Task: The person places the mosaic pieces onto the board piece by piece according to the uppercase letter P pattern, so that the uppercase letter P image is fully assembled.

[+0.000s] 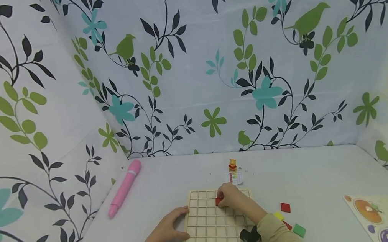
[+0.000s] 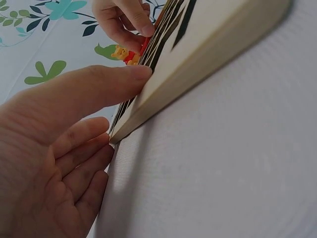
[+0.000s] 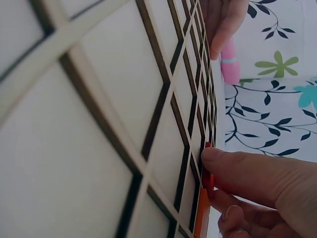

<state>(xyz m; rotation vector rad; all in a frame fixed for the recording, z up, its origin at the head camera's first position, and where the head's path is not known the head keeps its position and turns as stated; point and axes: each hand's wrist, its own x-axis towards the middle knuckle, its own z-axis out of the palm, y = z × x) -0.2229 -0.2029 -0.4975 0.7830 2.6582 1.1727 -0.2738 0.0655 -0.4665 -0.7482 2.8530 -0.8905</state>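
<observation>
Pinching red tile (image 1: 218, 201) (right hand (image 1: 232, 197)); touching board's (image 1: 210, 231) nine o'clock (left hand (image 1: 164, 230), spread). Apparently early, with loose tiles (image 1: 298, 230) unplaced at three.

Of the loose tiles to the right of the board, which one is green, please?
The green tile, lowest and rightmost of the group in the head view; the others are red tiles and one yellow tile.

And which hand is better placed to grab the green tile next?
Likely the right hand, after releasing the red tile: the green tile lies beside its sleeve, while the left hand is across the grid board.
</observation>
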